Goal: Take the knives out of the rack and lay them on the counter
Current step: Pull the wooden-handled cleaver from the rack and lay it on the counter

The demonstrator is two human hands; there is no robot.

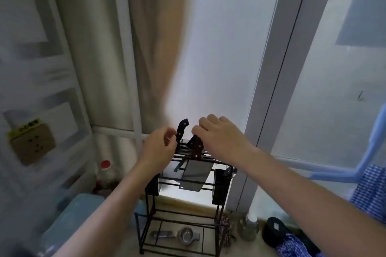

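Observation:
A black wire rack [181, 215] stands on the counter by the window. Knives hang in its top slots: a black-handled knife [181, 130] at the left, a cleaver with a brown riveted handle and wide grey blade [195, 174] in the middle, and another dark handle [191, 142] behind it. My left hand [158, 148] is beside the black handle, fingers curled and close to it, gripping nothing that I can see. My right hand [217, 135] hovers just above the cleaver's handle with its fingers bent down.
A small metal strainer [186, 236] lies under the rack. A red-capped bottle [105, 171] and a blue container [73, 217] sit at the left. A glass jar [249, 227] and dark items stand at the right. Blue patterned cloth [369, 190] hangs at far right.

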